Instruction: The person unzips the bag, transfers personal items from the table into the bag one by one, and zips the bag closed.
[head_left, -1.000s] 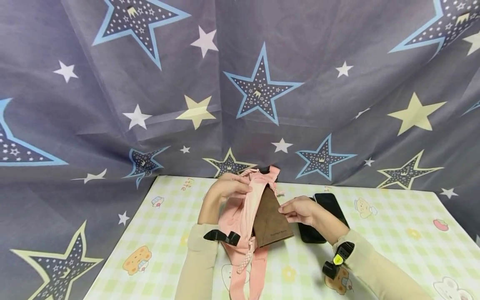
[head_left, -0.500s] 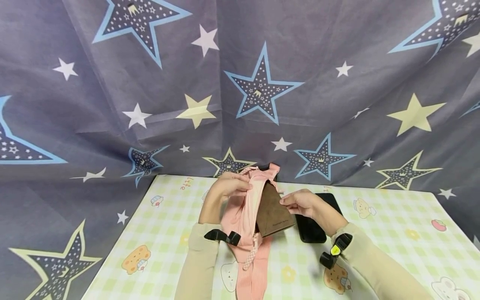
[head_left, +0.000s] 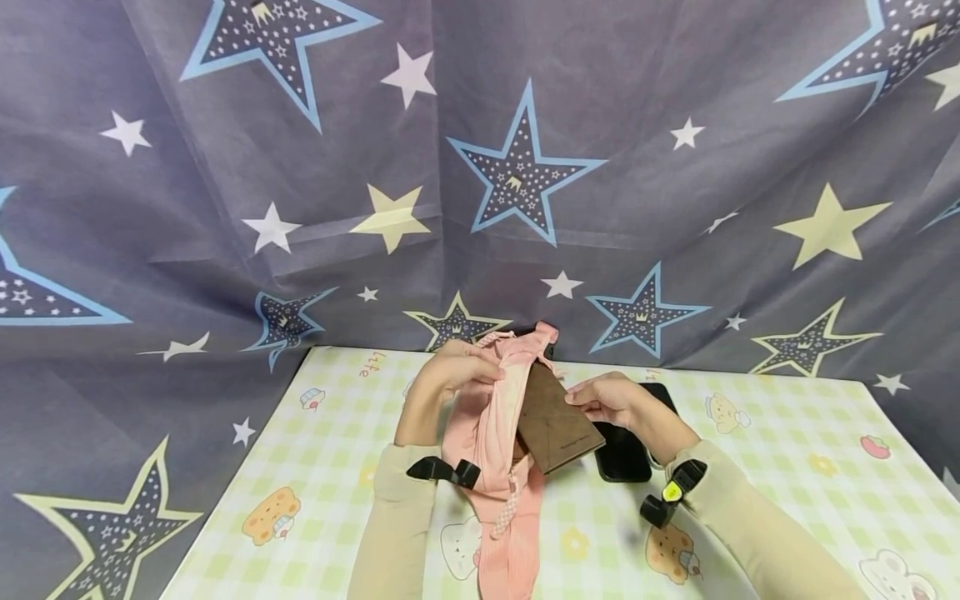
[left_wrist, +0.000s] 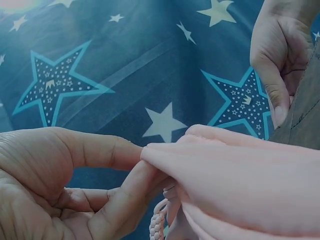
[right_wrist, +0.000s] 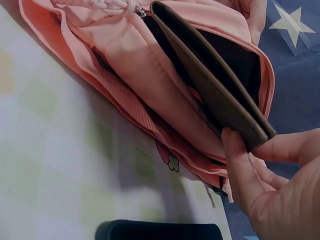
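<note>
A pink fabric bag with a wide strap and a braided cord pull stands on the table, its zipped opening spread. My left hand pinches the bag's top edge between thumb and fingers, as the left wrist view shows on the pink fabric. With my right hand I pinch one edge of a brown leather wallet. In the right wrist view the folded wallet slants across the opening, partly within it, and the dark lining shows behind. Fingers of my right hand lie on both sides of the wallet's end.
A black phone lies on the table right of the bag, partly under my right forearm in the head view. The table has a green checked cover with cartoon prints. A grey star-patterned curtain hangs right behind it.
The wallet's lower end has swung slightly up and to the right with my right hand. The bag's hanging strap has shifted a little right. My left hand keeps its hold.
</note>
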